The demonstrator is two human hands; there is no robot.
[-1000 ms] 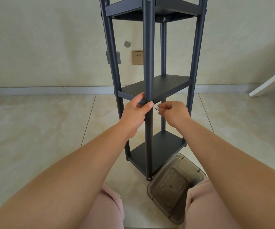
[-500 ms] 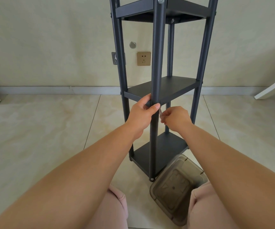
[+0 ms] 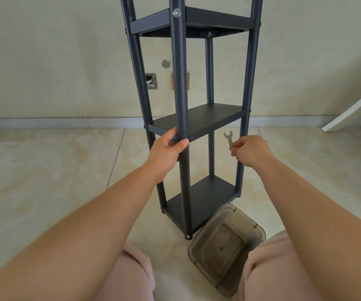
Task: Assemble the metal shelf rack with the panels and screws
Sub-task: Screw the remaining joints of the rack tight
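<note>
A dark metal shelf rack [image 3: 199,120] stands upright on the tiled floor, with three panels fixed between its posts. My left hand [image 3: 167,149] grips the near front post at the middle panel's corner. To the right of that post, my right hand [image 3: 249,149] pinches the lower end of a small flat wrench [image 3: 229,139], which points upward and is clear of the rack. A silver screw head [image 3: 177,12] shows on the front post at the top panel.
A smoky clear plastic box [image 3: 227,246] lies on the floor just right of the rack's near foot, between my knees. A wall with an outlet [image 3: 188,80] is behind the rack. A white slanted board [image 3: 353,111] leans at the right edge.
My right hand has drawn away from the front post to the right, and the wrench now stands clear of the rack. My left hand keeps its grip. The view has tilted, showing more of the top.
</note>
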